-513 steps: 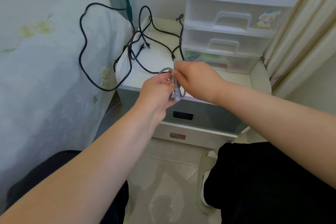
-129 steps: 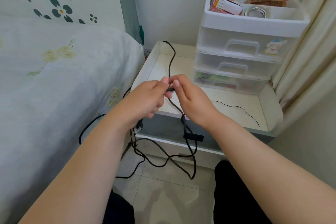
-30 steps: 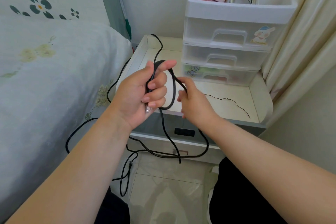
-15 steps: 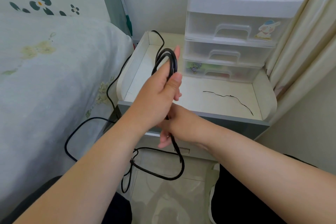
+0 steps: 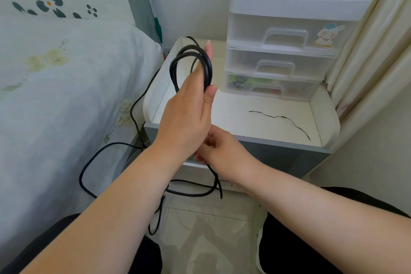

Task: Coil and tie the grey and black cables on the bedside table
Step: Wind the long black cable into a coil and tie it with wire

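My left hand (image 5: pixel 189 109) is raised over the bedside table (image 5: pixel 240 127), fingers pointing up. Loops of the black cable (image 5: pixel 208 66) run round its fingers and pass under the thumb. Just below that wrist, my right hand (image 5: pixel 224 149) grips the strand that drops off the coil. The loose remainder of the cable trails over the floor and up along the bed's side. A thin black tie wire (image 5: pixel 278 116) lies on the tabletop to the right. No grey cable is in view.
A white plastic drawer unit (image 5: pixel 282 35) stands at the back of the table, its top tray holding small items. The bed (image 5: pixel 66 95) lies close on the left, a cream curtain (image 5: pixel 367 51) on the right. My knees are at the bottom.
Since a second ago my left hand has turned its fingers upward with the coil round them. My right hand has dropped below the left wrist, drawing the strand down.
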A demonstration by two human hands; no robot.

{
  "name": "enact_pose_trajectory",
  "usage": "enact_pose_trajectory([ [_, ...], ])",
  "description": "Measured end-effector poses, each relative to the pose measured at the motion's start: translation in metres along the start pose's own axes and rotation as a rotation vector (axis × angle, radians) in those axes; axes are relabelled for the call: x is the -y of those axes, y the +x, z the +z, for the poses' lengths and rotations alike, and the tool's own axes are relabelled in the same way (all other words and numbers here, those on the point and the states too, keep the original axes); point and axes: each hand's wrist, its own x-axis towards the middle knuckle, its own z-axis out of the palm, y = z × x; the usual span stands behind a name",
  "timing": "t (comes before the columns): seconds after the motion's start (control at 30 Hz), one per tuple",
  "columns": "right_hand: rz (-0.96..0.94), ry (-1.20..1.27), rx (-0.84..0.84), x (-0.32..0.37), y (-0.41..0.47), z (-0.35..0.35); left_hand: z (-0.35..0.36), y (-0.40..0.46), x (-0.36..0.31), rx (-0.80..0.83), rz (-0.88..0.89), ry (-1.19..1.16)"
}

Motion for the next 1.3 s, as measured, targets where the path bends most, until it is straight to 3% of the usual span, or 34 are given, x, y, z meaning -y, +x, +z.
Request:
enact_pose_trajectory([
  [0.13,-0.094,-0.097,-0.034,0.011,-0.006,-0.002,0.001,-0.003,-0.002,0.069,0.071,0.072],
  [0.23,-0.133,-0.159,0.04,0.022,-0.01,-0.009,0.0,-0.003,0.0,0.092,0.09,0.084],
  [0.53,-0.073,0.028,0.15,0.022,-0.006,-0.031,-0.003,-0.004,0.007,0.129,0.11,0.209],
  [0.67,-0.066,0.023,0.184,0.023,-0.003,-0.043,-0.007,-0.003,0.012,0.252,0.045,0.204],
  [0.8,-0.085,-0.257,0.097,0.024,-0.001,-0.046,-0.01,-0.004,0.015,0.389,-0.098,0.233],
  [0.9,-0.157,-0.585,-0.082,0.023,0.0,-0.045,-0.013,-0.002,0.014,0.438,-0.194,0.213],
  [0.97,-0.207,-0.693,-0.236,0.025,0.001,-0.049,-0.016,0.001,0.014,0.447,-0.296,0.052],
  [1.07,-0.283,-0.656,-0.342,0.031,0.005,-0.062,-0.02,0.004,0.014,0.539,-0.521,-0.419],
  [1.17,-0.323,-0.528,-0.238,0.028,0.014,-0.075,-0.026,0.003,0.012,0.624,-0.666,-0.871],
  [1.3,-0.254,-0.203,0.026,0.017,0.023,-0.073,-0.03,0.004,0.015,0.632,-0.771,-1.198],
])
